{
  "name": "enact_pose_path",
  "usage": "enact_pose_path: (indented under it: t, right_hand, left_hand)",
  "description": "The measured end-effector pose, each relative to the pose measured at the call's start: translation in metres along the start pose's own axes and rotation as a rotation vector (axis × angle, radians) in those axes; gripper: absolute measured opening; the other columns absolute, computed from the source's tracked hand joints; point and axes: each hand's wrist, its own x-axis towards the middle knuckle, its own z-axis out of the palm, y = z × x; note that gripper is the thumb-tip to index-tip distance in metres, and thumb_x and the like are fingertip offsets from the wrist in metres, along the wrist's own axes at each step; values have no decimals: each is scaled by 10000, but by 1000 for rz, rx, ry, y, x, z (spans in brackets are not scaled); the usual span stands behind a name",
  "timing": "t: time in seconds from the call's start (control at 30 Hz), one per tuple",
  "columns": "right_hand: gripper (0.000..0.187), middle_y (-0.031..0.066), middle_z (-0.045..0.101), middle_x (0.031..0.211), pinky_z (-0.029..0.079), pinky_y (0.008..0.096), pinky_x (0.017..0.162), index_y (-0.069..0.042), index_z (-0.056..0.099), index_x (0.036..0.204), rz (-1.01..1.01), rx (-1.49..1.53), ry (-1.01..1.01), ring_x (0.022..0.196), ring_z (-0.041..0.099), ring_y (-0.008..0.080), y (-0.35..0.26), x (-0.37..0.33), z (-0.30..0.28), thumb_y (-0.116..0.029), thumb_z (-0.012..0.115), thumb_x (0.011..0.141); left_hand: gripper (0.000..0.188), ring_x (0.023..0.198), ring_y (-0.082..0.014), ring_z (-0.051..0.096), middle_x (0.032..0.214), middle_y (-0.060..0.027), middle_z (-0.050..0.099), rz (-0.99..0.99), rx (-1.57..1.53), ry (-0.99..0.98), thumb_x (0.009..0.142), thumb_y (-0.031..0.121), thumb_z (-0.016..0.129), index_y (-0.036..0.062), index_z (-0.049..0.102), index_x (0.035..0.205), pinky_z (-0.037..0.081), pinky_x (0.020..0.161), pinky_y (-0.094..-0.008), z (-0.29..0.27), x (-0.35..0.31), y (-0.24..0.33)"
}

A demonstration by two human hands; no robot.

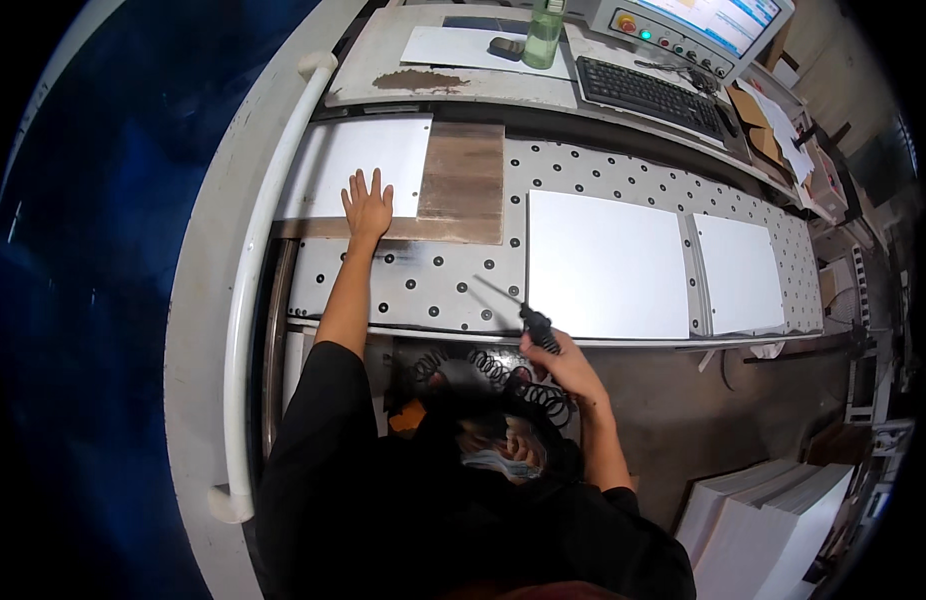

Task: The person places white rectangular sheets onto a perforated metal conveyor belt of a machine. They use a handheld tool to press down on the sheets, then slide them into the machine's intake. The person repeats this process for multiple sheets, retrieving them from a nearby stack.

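Note:
My left hand (367,206) lies flat with fingers spread on the near edge of a white panel (383,150). That panel rests on a larger brown board (465,185) at the left of the table. In my right hand (563,365) is a black air blow gun (536,325), its thin nozzle pointing up and left above the table's near edge. A coiled black hose (493,370) hangs below the table edge by the gun. To the right of the gun lie a large white panel (608,265) and a smaller white panel (740,272).
The grey table (413,285) is dotted with black round studs. A white rail (273,220) runs along its left. Behind stand a green bottle (543,40), a keyboard (651,95) and a control console (673,40). Stacked white boards (763,530) stand on the floor at the lower right.

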Motion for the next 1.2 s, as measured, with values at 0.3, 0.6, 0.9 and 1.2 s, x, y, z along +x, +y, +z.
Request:
enact_pose_path:
  t: [0.3,0.6,0.9,1.2]
  right_hand:
    - [341,203,678,816,516,424,771,-14,648,1104,-45,-690,167,800,667,366,-30,20,27,-309,668,933]
    - [298,213,697,809,513,472,751,-21,644,984,-192,-548,289,841,684,432,-43,63,-4,-311,649,917]
    - [429,275,666,830,507,546,717,24,442,1188,-429,-587,217,789,644,511,-17,72,64,-165,673,880]
    - [445,203,637,1310,533,441,953,-84,650,1280,-684,-753,-137,1129,657,377,-42,68,43,-301,739,901]
  left_hand:
    - [596,1477,-474,293,1583,-312,329,24,37,136,1025,418,453,114,440,1537,190,1185,-646,-9,-90,42]
    - [562,1489,-467,269,1605,-298,296,125,-62,14,1037,343,474,133,424,1556,171,1196,-623,-67,-225,99]
    - [618,1359,-266,471,1451,-229,527,-130,-1326,-298,1056,368,555,-42,409,1494,369,1128,-363,-128,-246,162]
    - [243,645,-134,588,736,-48,600,-802,-1459,326,1057,274,511,36,553,1085,518,646,-320,-128,-266,60]
